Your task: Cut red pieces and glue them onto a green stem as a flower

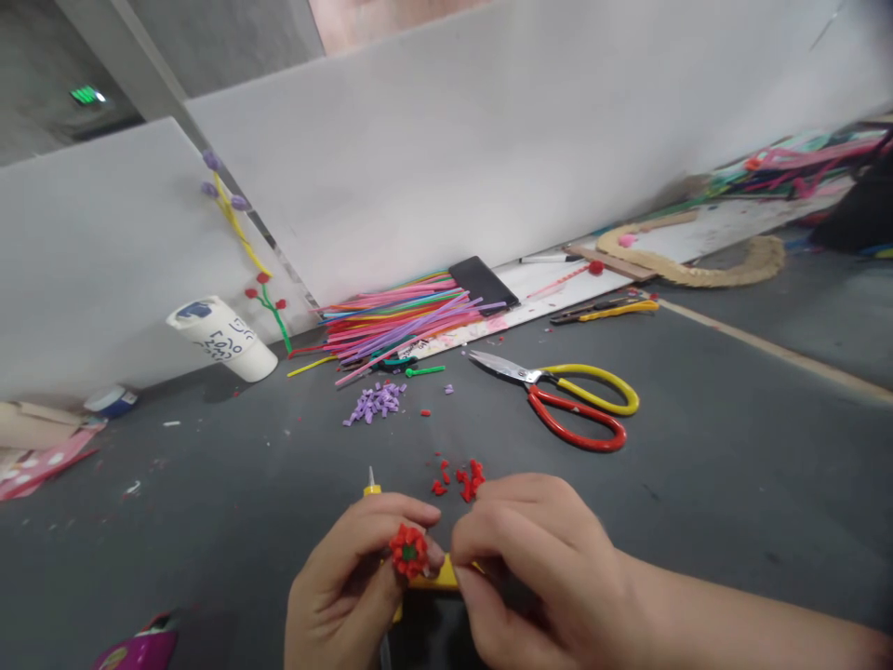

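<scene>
My left hand (pixel 349 577) is closed in a pinch around a small red flower (pixel 408 551) with a green centre, its face turned up toward me. Close beside it, my right hand (pixel 537 558) has thumb and index finger pressed together; whatever lies between them is too small or hidden to make out. Beneath both hands lies a yellow tool with a pointed metal tip (pixel 372 480), which looks like a glue gun; its body is mostly covered. Just beyond my fingers, small red pieces (pixel 472 479) sit in a loose pile on the dark table.
Scissors (pixel 530 374) with red and yellow handles lie ahead to the right. Purple bits (pixel 375 404) and a bundle of coloured fuzzy stems (pixel 397 321) are farther back. A white paper cup (pixel 227 340), a yellow-handled cutter (pixel 606 310) and a purple object (pixel 143 647) surround the workspace.
</scene>
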The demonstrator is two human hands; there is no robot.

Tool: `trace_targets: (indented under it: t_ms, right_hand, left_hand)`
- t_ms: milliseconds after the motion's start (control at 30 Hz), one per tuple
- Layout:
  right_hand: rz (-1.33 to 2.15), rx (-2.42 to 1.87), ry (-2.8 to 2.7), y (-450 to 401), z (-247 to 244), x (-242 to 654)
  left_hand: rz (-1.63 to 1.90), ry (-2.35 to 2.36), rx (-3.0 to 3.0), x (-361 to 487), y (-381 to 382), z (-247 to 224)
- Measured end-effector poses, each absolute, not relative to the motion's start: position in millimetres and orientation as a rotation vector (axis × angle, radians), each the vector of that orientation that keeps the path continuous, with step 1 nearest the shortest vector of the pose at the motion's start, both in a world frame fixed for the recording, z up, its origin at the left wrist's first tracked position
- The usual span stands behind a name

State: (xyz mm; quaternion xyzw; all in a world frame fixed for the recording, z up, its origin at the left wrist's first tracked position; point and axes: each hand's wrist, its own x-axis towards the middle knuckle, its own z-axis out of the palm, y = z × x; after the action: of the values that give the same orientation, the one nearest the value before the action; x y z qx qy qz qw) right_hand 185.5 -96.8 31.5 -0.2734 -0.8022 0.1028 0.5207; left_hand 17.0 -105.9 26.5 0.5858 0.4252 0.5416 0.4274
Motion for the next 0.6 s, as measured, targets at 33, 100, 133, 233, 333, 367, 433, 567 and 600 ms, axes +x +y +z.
trace_targets:
  t_ms: [33, 100, 133, 233, 333, 367, 433, 567, 600]
  right_hand:
    - [0.269, -0.674, -1.902, -96.9, 31.5, 185.4]
    - [0.278, -0.686, -1.901, -96.8, 30.6, 184.5]
    - [0.270, -0.685, -1.915, -96.8, 29.7, 183.7]
    - [0.218, -0.681, -1.951, -97.4, 26.9, 181.1]
    - [0.190, -0.688, -1.961, -98.5, 26.7, 180.4]
    - [0.189, -0.685, -1.967, -98.8, 27.3, 180.7]
    - [0.209, -0.683, -1.976, -99.0, 29.1, 181.8]
    - [0.306, -0.742, -1.887, -99.0, 32.1, 182.0]
    - [0.337, -0.773, -1.842, -99.1, 32.8, 181.6]
  left_hand:
    - [1.354, 1.060, 1.457, 16.7, -105.5, 26.6]
    - [1.347, 1.069, 1.450, 16.0, -105.4, 26.0]
    - [1.341, 1.079, 1.452, 15.7, -105.7, 25.5]
    - [1.341, 1.130, 1.483, 15.9, -107.0, 23.9]
    - [1.376, 1.178, 1.517, 17.5, -108.7, 24.1]
    - [1.386, 1.186, 1.523, 18.2, -109.2, 24.7]
    - [1.396, 1.194, 1.518, 19.7, -109.6, 26.3]
    - [1.315, 1.108, 1.270, 21.5, -107.8, 29.9]
    - [1.270, 1.071, 1.154, 21.6, -106.8, 30.6]
